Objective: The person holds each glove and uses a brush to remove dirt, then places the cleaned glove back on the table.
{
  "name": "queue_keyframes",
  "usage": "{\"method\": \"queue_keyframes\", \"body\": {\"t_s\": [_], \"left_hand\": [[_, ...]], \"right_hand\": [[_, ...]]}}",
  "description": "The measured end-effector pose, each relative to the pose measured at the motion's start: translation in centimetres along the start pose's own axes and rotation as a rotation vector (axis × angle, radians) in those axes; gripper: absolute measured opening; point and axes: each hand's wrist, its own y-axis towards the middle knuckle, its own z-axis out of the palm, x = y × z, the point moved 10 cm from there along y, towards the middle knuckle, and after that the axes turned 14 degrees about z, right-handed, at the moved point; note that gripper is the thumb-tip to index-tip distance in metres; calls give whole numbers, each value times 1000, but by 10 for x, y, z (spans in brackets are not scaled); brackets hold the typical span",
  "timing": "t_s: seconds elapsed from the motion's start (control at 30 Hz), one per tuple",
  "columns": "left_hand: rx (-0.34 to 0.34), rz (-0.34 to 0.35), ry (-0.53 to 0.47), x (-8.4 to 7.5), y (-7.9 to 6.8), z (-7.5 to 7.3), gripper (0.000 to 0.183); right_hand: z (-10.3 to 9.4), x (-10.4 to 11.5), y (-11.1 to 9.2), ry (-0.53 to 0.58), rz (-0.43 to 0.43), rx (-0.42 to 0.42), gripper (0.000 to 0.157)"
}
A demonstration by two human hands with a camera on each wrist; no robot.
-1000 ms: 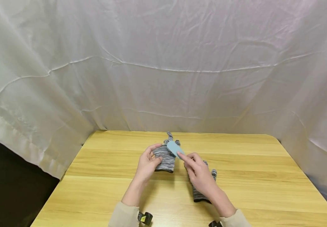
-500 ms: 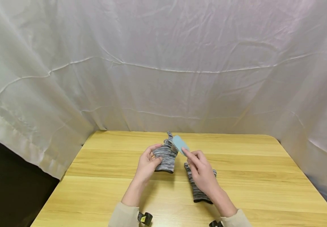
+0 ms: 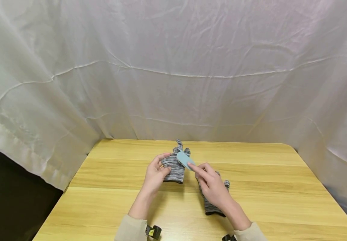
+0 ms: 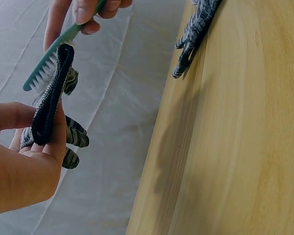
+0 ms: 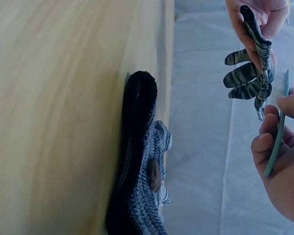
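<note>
A grey-and-black knit glove (image 3: 175, 169) is pinched between the thumb and fingers of my left hand (image 3: 155, 174), held above the table with its dark cuff towards me. My right hand (image 3: 212, 185) grips a pale blue brush (image 3: 184, 159), index finger stretched along its back. In the left wrist view, the white bristles of the brush (image 4: 44, 68) point at the glove (image 4: 51, 98) and appear to touch it. Under my right hand a second matching glove (image 3: 212, 208) lies on the table, partly covered by that hand.
The wood-grain table (image 3: 107, 207) stretches out on both sides of my hands. Behind it hangs a pale satin curtain (image 3: 173, 97), which also runs along the sides. A dark area (image 3: 10, 194) lies beyond the left table edge.
The brush moved right and up off the glove half a second ago, and is now back lower left over it. My left hand and its glove have hardly shifted.
</note>
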Motion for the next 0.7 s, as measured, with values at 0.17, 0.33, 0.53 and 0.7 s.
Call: {"method": "queue_keyframes", "body": {"t_s": [0.17, 0.33, 0.53, 0.7], "left_hand": [[-13, -5, -3, 0, 0, -2, 54], [-15, -5, -5, -1, 0, -2, 55], [-15, -5, -6, -1, 1, -2, 55], [-11, -1, -7, -2, 1, -1, 55]], "right_hand": [[2, -3, -1, -6, 1, 4, 51], [3, -7, 0, 21, 14, 10, 54], [3, -12, 1, 44, 38, 9, 53], [3, -16, 2, 31, 57, 1, 54]]}}
